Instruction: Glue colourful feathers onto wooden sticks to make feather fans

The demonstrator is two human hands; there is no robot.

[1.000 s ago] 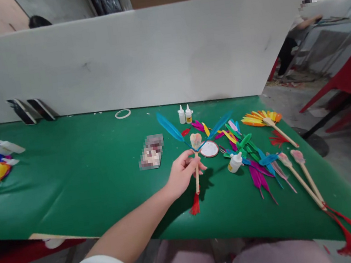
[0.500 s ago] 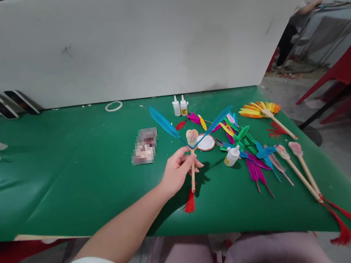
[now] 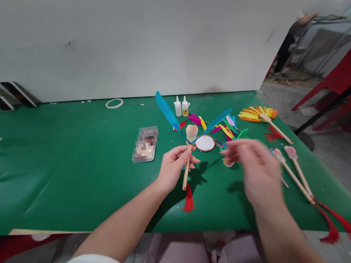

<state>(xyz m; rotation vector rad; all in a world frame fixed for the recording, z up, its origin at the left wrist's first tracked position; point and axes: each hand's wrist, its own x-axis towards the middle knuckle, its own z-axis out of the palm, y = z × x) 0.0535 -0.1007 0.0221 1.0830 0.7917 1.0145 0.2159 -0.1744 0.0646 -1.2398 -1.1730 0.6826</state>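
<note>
In my left hand (image 3: 170,167) is the wooden handle of a feather fan (image 3: 187,174), gripped just below its heart-shaped head. Two blue feathers (image 3: 168,113) spread from that head in a V, and a red tassel hangs from the lower end. My right hand (image 3: 260,167), smeared by motion, is over the table to the right of the fan; its fingers are too blurred to read. Beneath its fingertips a glue bottle (image 3: 228,163) is mostly covered. Loose coloured feathers (image 3: 226,131) lie beyond, partly hidden by this hand.
A round white dish (image 3: 205,143) sits behind the fan. Two glue bottles (image 3: 185,106) stand farther back. At right lie a yellow-orange feather fan (image 3: 271,119) and two bare fan handles (image 3: 300,174). A phone (image 3: 146,144) is left of centre. A white panel (image 3: 115,39) borders the table's back.
My right hand has come into view from the lower right, over the glue bottle and feathers. The fan in my left hand has tilted slightly, its lower end swinging left.
</note>
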